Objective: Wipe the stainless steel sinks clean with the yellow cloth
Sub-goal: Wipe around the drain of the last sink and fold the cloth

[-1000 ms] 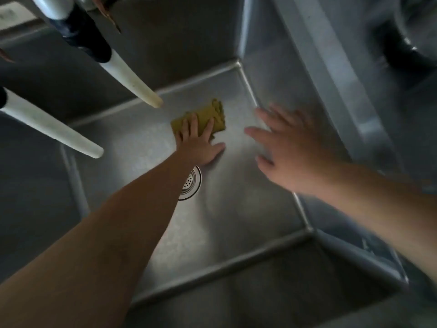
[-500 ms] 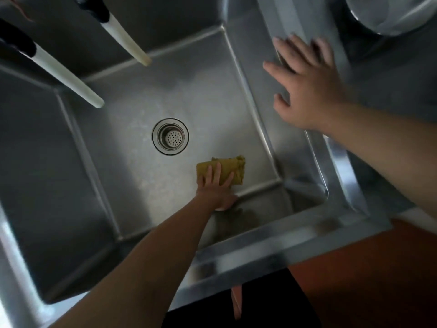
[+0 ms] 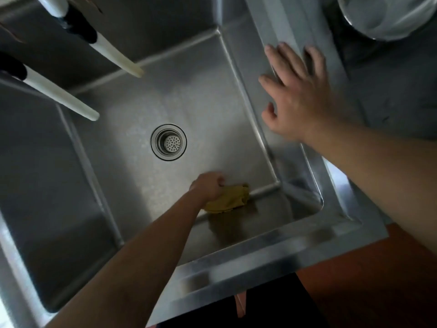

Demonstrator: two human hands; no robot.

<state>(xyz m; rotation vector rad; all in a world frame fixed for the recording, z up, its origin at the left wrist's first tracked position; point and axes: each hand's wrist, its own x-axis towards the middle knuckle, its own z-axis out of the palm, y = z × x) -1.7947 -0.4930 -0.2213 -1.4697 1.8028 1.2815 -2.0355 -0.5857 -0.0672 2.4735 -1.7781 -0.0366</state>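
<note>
The stainless steel sink [image 3: 208, 98] fills the view, a deep square basin with a round drain strainer [image 3: 168, 142] in its floor. The yellow cloth [image 3: 230, 198] lies bunched at the basin's near edge, close to the near right corner. My left hand [image 3: 208, 187] reaches down into the basin and grips the cloth with curled fingers. My right hand [image 3: 298, 95] lies flat with spread fingers on the sink's right rim.
Two white spouts [image 3: 118, 59] [image 3: 63, 97] with black collars hang over the basin's far left. A round metal bowl [image 3: 387, 15] sits at the top right. The sink's front rim [image 3: 260, 256] runs across the bottom, with reddish floor [image 3: 378, 280] beyond it.
My left hand dragged the cloth from the basin's far right area to the near edge and now bunches it in curled fingers. My right hand moved onto the right rim.
</note>
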